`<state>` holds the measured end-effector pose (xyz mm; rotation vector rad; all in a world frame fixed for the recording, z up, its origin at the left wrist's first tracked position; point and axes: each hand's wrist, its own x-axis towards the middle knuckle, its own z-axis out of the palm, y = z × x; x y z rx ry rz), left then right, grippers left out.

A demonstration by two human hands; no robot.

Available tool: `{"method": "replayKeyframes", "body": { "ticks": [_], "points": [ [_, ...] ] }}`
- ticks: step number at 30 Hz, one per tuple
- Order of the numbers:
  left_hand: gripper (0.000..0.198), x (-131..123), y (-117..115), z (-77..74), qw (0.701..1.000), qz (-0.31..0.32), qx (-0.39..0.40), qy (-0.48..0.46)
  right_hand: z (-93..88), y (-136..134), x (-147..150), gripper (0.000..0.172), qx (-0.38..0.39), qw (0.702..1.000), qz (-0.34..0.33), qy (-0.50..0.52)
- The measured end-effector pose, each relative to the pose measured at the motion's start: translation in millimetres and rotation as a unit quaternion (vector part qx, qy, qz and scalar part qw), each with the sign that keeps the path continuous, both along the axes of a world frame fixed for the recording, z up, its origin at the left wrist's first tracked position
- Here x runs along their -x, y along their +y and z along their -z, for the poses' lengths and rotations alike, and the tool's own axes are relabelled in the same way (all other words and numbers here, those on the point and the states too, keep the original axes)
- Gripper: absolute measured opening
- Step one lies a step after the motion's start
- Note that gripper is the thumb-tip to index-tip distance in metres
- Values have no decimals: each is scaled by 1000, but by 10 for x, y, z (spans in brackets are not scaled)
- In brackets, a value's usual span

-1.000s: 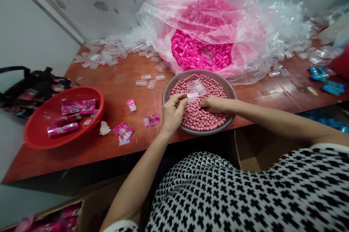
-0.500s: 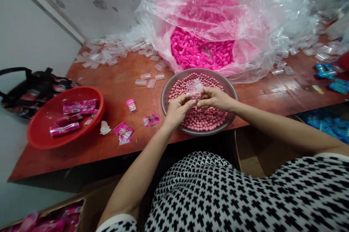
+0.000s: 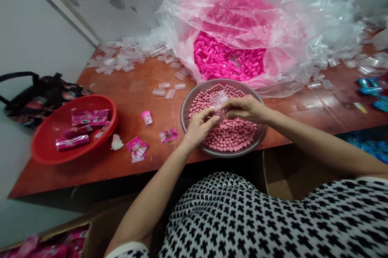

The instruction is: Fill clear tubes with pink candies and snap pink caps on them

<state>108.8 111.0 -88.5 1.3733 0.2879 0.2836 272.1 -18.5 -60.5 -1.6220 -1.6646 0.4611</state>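
Observation:
A grey metal bowl (image 3: 185,122) full of round pink balls (image 3: 226,141) stands at the table's front edge. Above the balls, my left hand (image 3: 200,127) pinches a small clear plastic container (image 3: 221,114) between thumb and fingers. My right hand (image 3: 247,109) is closed at the container's right side, its fingertips bent down against it; whether they also hold a ball is hidden. More clear plastic (image 3: 218,97) lies on the balls just behind my fingers. Left of the bowl stands a filled container with a pink cap (image 3: 147,118).
Behind the bowl sits a large plastic bag (image 3: 281,60) of pink caps (image 3: 230,58). Clear containers (image 3: 117,58) are heaped along the wall. At left are a red basin (image 3: 45,155) with pink packs, a dark bag (image 3: 39,92) and pink wrappers (image 3: 137,147). Blue packs (image 3: 370,86) lie at right.
My right hand has risen slightly and its fingers have curled more downward at the container. My left hand still holds the container. The whole view has shifted a little.

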Motion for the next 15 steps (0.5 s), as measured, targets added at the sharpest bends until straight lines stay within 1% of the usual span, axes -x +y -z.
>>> {"method": "replayKeyframes", "body": {
  "ticks": [2,4,7,9,10,11,12,13,14,15],
  "points": [
    [33,3,0,-5,1000,-15,11,1,-5,31,1,13,-6,1000,1,2],
    [32,10,12,3,1000,-27,-3,1,-8,61,8,15,3,1000,-8,24],
    [28,24,54,36,995,-46,-92,3,-9,87,25,23,39,989,-20,138],
    [27,29,85,58,990,-71,-123,8,-23,88,11,28,80,976,-22,199],
    [29,28,97,65,990,-82,-112,10,-36,89,-21,29,102,973,-25,205],
    [31,25,107,67,992,-89,-84,12,-51,95,-77,29,118,973,-23,196],
    [34,20,113,64,995,-91,-48,12,-64,109,-166,27,123,976,-9,179],
    [37,14,116,57,996,-90,-14,12,-72,133,-289,25,110,981,23,159],
    [39,7,117,48,996,-89,14,12,-71,169,-448,22,89,984,75,136],
    [40,2,116,36,995,-89,32,11,-58,216,-639,20,57,981,150,108]
  ]
}}
